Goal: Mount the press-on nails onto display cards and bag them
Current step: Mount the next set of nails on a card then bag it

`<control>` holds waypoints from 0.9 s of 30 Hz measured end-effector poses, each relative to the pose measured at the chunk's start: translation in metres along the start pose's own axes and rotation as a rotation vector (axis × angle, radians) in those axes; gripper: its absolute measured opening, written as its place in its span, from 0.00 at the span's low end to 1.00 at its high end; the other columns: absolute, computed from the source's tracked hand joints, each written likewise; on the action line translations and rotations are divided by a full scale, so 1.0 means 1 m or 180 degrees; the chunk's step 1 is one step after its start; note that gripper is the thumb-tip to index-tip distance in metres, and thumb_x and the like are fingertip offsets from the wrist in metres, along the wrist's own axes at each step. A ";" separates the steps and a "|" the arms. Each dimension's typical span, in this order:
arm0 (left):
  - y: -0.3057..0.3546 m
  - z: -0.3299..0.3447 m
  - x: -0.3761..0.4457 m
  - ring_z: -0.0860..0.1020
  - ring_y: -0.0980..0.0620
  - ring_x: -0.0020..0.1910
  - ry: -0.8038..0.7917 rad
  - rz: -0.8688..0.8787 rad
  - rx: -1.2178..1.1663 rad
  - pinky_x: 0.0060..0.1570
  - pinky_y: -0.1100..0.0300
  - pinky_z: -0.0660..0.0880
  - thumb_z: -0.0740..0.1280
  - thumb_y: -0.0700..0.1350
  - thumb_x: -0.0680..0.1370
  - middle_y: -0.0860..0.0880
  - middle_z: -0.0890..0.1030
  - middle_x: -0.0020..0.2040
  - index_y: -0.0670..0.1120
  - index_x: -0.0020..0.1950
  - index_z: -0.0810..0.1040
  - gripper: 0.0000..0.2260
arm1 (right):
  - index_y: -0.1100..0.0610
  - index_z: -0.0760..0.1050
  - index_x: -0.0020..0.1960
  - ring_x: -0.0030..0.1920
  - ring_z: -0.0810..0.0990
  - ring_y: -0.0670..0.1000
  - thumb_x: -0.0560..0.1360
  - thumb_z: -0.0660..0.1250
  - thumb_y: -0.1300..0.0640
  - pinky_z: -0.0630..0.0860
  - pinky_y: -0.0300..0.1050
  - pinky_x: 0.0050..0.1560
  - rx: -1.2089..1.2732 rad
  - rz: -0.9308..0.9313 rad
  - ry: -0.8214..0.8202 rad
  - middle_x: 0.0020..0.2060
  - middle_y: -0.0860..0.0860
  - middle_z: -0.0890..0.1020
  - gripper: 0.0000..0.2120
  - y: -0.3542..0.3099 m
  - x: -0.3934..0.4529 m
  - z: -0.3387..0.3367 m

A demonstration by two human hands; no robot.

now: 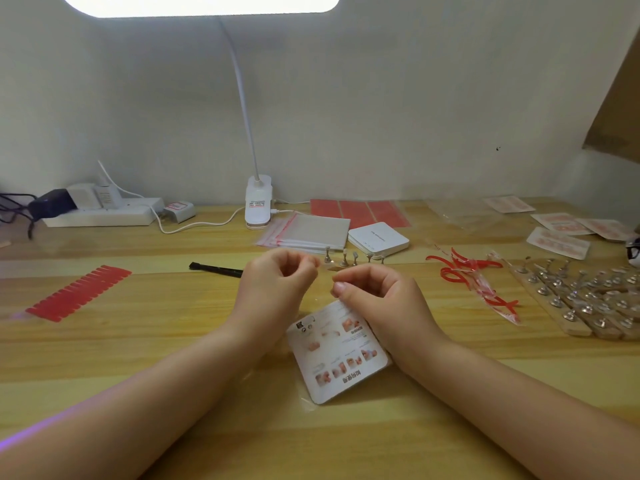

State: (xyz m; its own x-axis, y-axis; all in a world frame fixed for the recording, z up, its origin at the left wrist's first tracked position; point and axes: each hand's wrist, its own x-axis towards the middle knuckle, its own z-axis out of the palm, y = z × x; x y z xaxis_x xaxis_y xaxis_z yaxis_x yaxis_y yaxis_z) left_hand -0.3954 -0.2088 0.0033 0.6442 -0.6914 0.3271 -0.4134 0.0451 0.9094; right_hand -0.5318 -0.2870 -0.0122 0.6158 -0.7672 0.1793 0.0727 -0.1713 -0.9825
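card: white rounded printed display card in clear bag (337, 355) flat on wooden desk (138, 341), long axis toward me, tilted | R hand (375, 299) over its far edge, nearer; L hand (273, 289) just left | both curled, pinching sth tiny? can't tell

A white rounded-rectangle lamp panel (201, 5) at the top edge was blown out to pure glare, and it lit the pale wooden tabletop (138, 341) evenly, with soft, faint shadows. Wide-angle distortion bowed the edges. A purple fringe tinted the lower left forearm, and the fingertips were slightly motion-blurred.
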 end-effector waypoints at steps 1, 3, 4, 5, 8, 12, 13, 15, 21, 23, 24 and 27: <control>0.000 -0.002 0.003 0.76 0.68 0.32 0.0075 -0.0146 -0.0143 0.28 0.76 0.69 0.68 0.45 0.77 0.62 0.82 0.34 0.51 0.40 0.81 0.06 | 0.54 0.82 0.46 0.42 0.84 0.52 0.74 0.72 0.61 0.81 0.42 0.42 0.0045 0.0028 0.0023 0.41 0.52 0.85 0.03 0.000 0.001 -0.001; 0.001 -0.006 0.009 0.76 0.68 0.31 0.0120 -0.0337 -0.0311 0.27 0.76 0.68 0.69 0.46 0.76 0.61 0.82 0.33 0.51 0.40 0.82 0.06 | 0.55 0.82 0.46 0.43 0.84 0.51 0.74 0.71 0.62 0.80 0.41 0.40 0.0126 0.0086 0.0065 0.42 0.53 0.85 0.03 0.001 0.002 -0.001; 0.001 -0.007 0.010 0.76 0.68 0.30 0.0067 -0.0361 -0.0358 0.26 0.75 0.68 0.69 0.47 0.76 0.60 0.82 0.33 0.51 0.40 0.82 0.05 | 0.55 0.82 0.46 0.43 0.84 0.51 0.74 0.71 0.62 0.79 0.40 0.40 0.0141 0.0100 0.0090 0.42 0.52 0.85 0.03 0.001 0.003 -0.001; 0.002 -0.009 0.011 0.76 0.67 0.30 -0.0023 -0.0343 -0.0415 0.27 0.75 0.68 0.69 0.47 0.76 0.59 0.82 0.33 0.51 0.41 0.82 0.05 | 0.55 0.82 0.46 0.43 0.84 0.50 0.74 0.71 0.62 0.80 0.41 0.41 0.0153 0.0110 0.0123 0.41 0.52 0.85 0.03 0.002 0.003 -0.001; 0.006 -0.011 0.010 0.76 0.65 0.32 -0.0367 -0.0065 -0.0620 0.31 0.74 0.70 0.67 0.44 0.77 0.57 0.83 0.38 0.50 0.42 0.80 0.05 | 0.53 0.82 0.46 0.43 0.85 0.50 0.73 0.72 0.60 0.81 0.44 0.43 0.0228 0.0133 0.0240 0.41 0.50 0.85 0.04 0.003 0.006 -0.002; 0.008 -0.017 0.013 0.76 0.62 0.35 -0.0876 0.0254 -0.0731 0.35 0.72 0.71 0.65 0.43 0.79 0.52 0.85 0.44 0.49 0.44 0.78 0.05 | 0.53 0.82 0.45 0.41 0.85 0.50 0.73 0.73 0.60 0.81 0.45 0.41 0.0280 0.0110 0.0347 0.40 0.51 0.86 0.03 0.000 0.009 -0.007; 0.007 -0.018 0.014 0.76 0.62 0.35 -0.0967 0.0318 -0.0656 0.35 0.72 0.71 0.65 0.43 0.79 0.53 0.85 0.43 0.49 0.45 0.78 0.04 | 0.53 0.82 0.44 0.40 0.85 0.51 0.72 0.73 0.60 0.81 0.45 0.41 0.0270 0.0101 0.0348 0.39 0.51 0.86 0.03 0.000 0.010 -0.008; 0.005 -0.019 0.015 0.78 0.62 0.37 -0.1042 0.0594 -0.0344 0.38 0.72 0.72 0.65 0.41 0.78 0.55 0.83 0.39 0.49 0.45 0.78 0.04 | 0.53 0.82 0.45 0.40 0.85 0.51 0.73 0.73 0.60 0.81 0.45 0.40 0.0212 0.0096 0.0308 0.39 0.52 0.86 0.03 0.000 0.010 -0.009; 0.009 -0.020 0.018 0.77 0.60 0.36 -0.0927 0.1020 -0.0522 0.39 0.69 0.73 0.67 0.45 0.75 0.55 0.81 0.37 0.50 0.45 0.79 0.02 | 0.53 0.82 0.44 0.40 0.85 0.50 0.73 0.73 0.60 0.81 0.44 0.40 0.0105 0.0051 0.0341 0.38 0.50 0.86 0.03 0.003 0.014 -0.011; 0.013 -0.023 0.020 0.75 0.59 0.34 -0.0911 0.0765 -0.0864 0.36 0.68 0.72 0.67 0.47 0.74 0.54 0.81 0.37 0.51 0.44 0.80 0.03 | 0.53 0.82 0.44 0.41 0.85 0.51 0.72 0.73 0.60 0.82 0.48 0.44 0.0168 0.0119 0.0471 0.38 0.50 0.85 0.03 0.004 0.017 -0.015; 0.014 -0.025 0.021 0.75 0.59 0.34 -0.0949 0.0729 -0.0797 0.36 0.68 0.72 0.67 0.46 0.74 0.53 0.81 0.36 0.51 0.44 0.80 0.03 | 0.54 0.82 0.44 0.41 0.84 0.52 0.72 0.74 0.61 0.82 0.49 0.44 0.0233 0.0150 0.0520 0.38 0.50 0.85 0.03 0.004 0.018 -0.016; 0.012 -0.029 0.022 0.76 0.59 0.35 -0.1151 0.1507 0.0698 0.37 0.69 0.72 0.70 0.40 0.75 0.58 0.80 0.34 0.48 0.44 0.81 0.04 | 0.56 0.82 0.44 0.39 0.83 0.52 0.71 0.74 0.63 0.82 0.50 0.44 0.0426 0.0189 0.0558 0.37 0.51 0.84 0.04 0.005 0.020 -0.018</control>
State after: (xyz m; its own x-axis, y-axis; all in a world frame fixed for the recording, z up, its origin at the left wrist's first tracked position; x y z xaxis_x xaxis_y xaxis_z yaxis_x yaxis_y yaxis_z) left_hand -0.3679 -0.2028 0.0289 0.1171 -0.8343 0.5387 -0.7471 0.2834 0.6013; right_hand -0.5333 -0.3137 -0.0123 0.4771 -0.8712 0.1155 0.1511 -0.0481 -0.9873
